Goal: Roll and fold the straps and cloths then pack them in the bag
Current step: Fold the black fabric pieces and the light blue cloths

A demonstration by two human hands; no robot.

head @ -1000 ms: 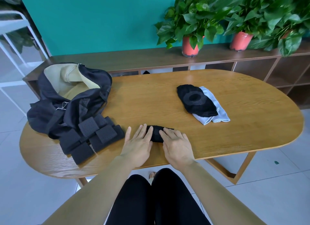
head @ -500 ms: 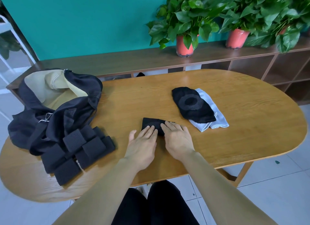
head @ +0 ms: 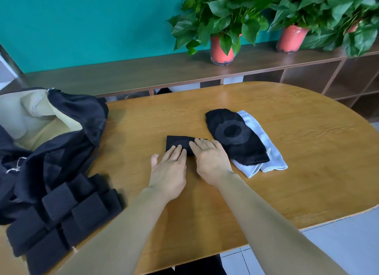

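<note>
Head: 2 hands (head: 168, 170) (head: 211, 161) on blk cloth (head: 178, 141)

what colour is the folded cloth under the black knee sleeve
Pale grey-white; the folded cloth shows best in the head view.

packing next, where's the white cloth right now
Head view: the white cloth lies right of centre on the wooden table, partly under the black knee sleeve, right of the right hand.

Wooden table (head: 307, 172): bag (head: 78, 118); cloths (head: 235, 137) (straps (head: 61, 213) too)
</note>
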